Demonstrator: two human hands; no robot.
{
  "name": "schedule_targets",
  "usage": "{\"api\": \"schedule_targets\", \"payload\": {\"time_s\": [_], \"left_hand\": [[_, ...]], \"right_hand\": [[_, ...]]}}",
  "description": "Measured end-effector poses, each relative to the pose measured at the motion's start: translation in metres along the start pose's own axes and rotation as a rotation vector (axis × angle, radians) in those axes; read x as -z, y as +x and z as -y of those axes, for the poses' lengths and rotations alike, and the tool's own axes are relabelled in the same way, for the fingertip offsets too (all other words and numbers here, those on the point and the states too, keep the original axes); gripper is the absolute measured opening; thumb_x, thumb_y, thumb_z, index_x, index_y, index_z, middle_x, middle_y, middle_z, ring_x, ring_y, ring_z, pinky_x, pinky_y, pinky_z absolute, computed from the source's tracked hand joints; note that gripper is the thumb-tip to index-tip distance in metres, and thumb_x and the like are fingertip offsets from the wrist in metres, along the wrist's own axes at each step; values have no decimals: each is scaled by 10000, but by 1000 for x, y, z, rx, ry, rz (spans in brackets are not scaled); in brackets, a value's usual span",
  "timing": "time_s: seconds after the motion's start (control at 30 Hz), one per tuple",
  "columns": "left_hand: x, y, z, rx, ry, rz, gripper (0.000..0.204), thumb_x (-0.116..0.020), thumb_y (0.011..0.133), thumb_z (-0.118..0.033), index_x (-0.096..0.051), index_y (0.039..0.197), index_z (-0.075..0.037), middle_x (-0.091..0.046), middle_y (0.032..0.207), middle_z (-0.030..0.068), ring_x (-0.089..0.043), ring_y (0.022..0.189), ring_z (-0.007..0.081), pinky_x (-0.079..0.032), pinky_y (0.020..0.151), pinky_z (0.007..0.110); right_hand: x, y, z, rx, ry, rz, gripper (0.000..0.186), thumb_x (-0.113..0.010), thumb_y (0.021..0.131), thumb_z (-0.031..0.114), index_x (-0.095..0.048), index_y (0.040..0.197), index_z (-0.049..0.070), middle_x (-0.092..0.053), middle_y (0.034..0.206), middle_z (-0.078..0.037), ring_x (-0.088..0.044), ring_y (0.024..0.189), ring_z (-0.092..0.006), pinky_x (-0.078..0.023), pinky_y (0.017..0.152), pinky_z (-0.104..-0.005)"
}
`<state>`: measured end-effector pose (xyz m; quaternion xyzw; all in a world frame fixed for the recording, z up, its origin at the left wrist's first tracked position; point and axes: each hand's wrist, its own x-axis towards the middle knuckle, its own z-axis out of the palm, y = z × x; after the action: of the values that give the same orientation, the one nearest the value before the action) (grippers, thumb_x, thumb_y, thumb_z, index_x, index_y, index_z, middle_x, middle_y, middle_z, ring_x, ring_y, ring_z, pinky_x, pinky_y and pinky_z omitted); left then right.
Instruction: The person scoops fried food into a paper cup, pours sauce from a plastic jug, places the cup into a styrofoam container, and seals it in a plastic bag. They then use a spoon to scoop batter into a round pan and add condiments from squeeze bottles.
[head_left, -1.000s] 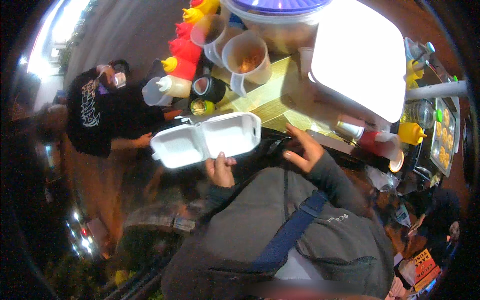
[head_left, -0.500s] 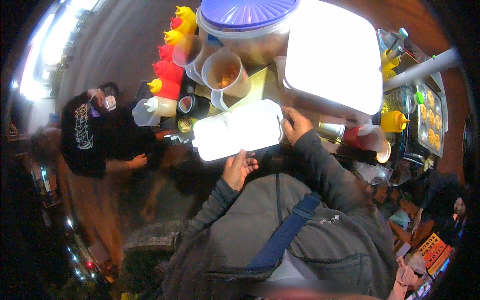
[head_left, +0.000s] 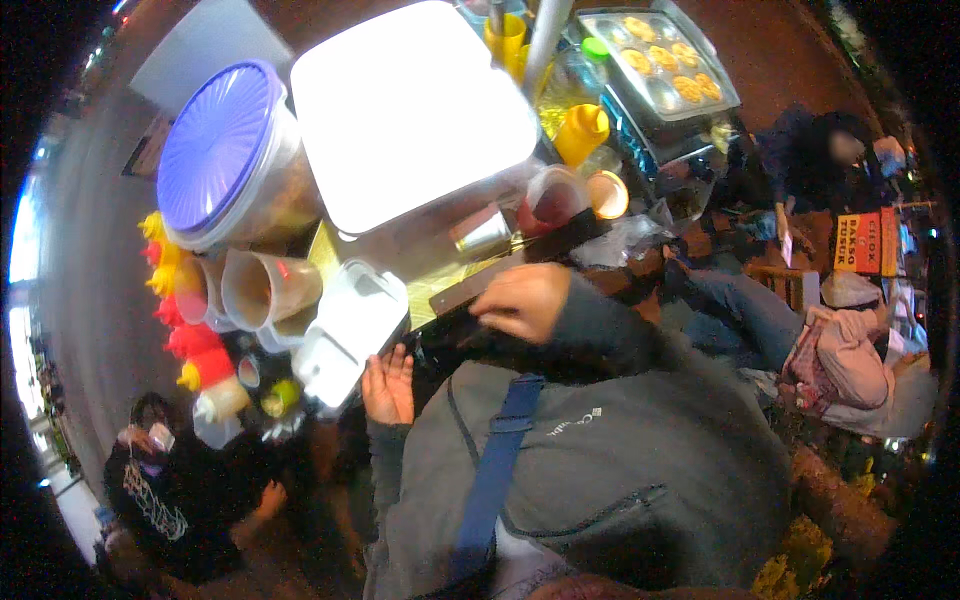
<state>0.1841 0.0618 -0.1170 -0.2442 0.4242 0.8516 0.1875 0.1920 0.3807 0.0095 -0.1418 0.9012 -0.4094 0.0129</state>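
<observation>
A white foam clamshell box point(head_left: 345, 335) rests slanted at the counter's front left, beside the jugs. My left hand point(head_left: 390, 385) is palm up at the box's lower right edge, fingers extended and apart, touching or just beside it. My right hand point(head_left: 520, 302) is away from the box, over the counter's dark front edge point(head_left: 460, 290), fingers loosely bent with nothing visible in them. A metallic cup point(head_left: 480, 228) lies behind it. Measuring jugs point(head_left: 265, 288) and a small black container point(head_left: 250, 370) stand left of the box.
A purple-lidded tub point(head_left: 215, 145), white lidded box point(head_left: 410, 120), squeeze bottles point(head_left: 200, 370) and yellow container point(head_left: 580, 135) crowd the counter. A muffin tray of pastries point(head_left: 655, 60) sits back right. A person in black point(head_left: 180, 500) is at lower left; others point(head_left: 810, 170) are at right.
The view has turned rightward, so the counter appears rotated. My right hand has left the foam box and moved to the counter edge. The box now sits more slanted.
</observation>
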Motion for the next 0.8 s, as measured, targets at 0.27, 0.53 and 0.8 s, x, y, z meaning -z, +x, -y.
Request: {"api": "schedule_targets", "payload": {"time_s": [0.27,0.53,0.8], "left_hand": [[12,5,-4,140,15,137,301,-528,1010,-309,-518,1182,-63,-619,1180,112,-619,1053,243,-532,883,391],[12,9,-4,285,10,165,230,-545,1005,-261,-547,1105,-54,-648,1121,136,-640,1019,266,-550,842,406],[11,10,-9,285,102,174,319,-568,993,-288,-482,1191,-54,-617,1152,140,-639,1016,279,-548,824,414]], "right_hand": [[102,-7,-47,-181,-398,-514,318,-651,831,157,-621,1128,45,-663,1020,-194,-624,964,-395,-495,837,-463],[94,8,-55,-438,-465,-403,268,-638,868,182,-681,1117,92,-704,988,-139,-684,906,-329,-544,767,-384],[113,17,-10,23,-850,-778,240,-637,848,75,-689,1082,73,-670,940,-145,-630,884,-338,-502,779,-432]]}}
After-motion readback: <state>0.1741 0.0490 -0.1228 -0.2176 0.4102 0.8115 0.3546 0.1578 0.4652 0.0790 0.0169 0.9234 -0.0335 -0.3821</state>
